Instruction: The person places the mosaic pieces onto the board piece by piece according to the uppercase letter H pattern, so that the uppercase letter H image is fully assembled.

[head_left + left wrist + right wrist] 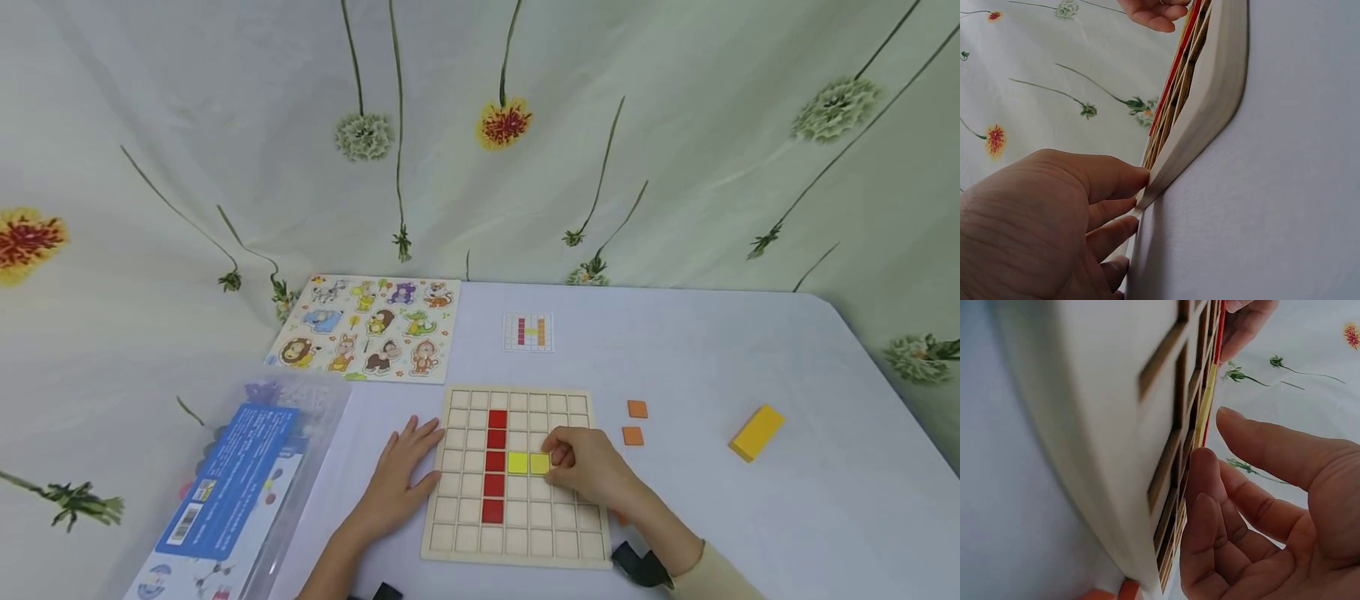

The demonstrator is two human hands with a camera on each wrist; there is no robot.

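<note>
A pale wooden grid board (468, 537) lies on the table. Its cells hold a column of several red square tiles (495, 462). To the right of that column, two yellow square tiles (517, 462) sit side by side. My right hand (592, 467) is at the right-hand yellow tile, with bent fingers and fingertips by its edge. In the right wrist view, the thumb (1254, 437) stands apart from the index fingertip near the yellow strip (1207, 403). My left hand (397, 475) lies spread beside the board, its fingertips touching the board's left edge (1166, 162).
Two orange tiles (637, 409) lie right of the board; another orange piece (621, 518) is partly hidden by my right wrist. Farther right is a yellow block (757, 432). A small pattern card (528, 332), an animal puzzle board (367, 329) and a plastic box (225, 492) lie behind and left.
</note>
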